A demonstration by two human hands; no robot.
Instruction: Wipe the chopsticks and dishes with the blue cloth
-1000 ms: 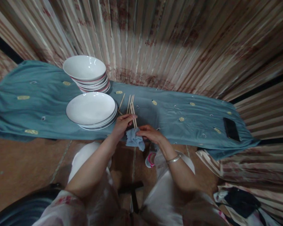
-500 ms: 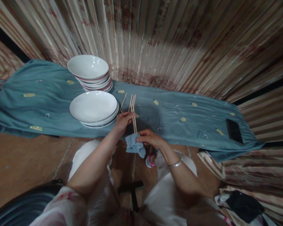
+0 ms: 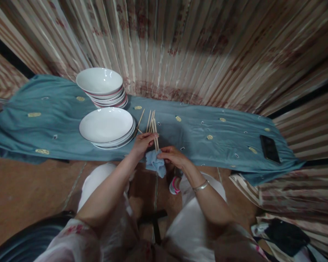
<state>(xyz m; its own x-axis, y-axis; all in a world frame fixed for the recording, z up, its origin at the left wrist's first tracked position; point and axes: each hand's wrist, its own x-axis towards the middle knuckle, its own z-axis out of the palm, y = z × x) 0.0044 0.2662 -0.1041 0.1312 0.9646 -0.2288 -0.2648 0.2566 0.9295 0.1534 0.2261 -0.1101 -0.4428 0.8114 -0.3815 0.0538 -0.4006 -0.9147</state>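
The left hand [image 3: 144, 142] pinches a few pale chopsticks [image 3: 156, 143] between thumb and fingers, and the right hand [image 3: 174, 156], just below and to its right, grips a crumpled blue cloth [image 3: 155, 163] at their near ends. The two hands are close but apart. Just beyond the left hand, loose chopsticks [image 3: 141, 118] lie on a teal patterned tablecloth [image 3: 191, 134]. To its left sits a stack of white plates [image 3: 106, 125], with stacked bowls [image 3: 100, 82] behind. Far right of both hands lies a black phone [image 3: 270, 149]; beyond everything hangs a striped curtain [image 3: 164, 51].
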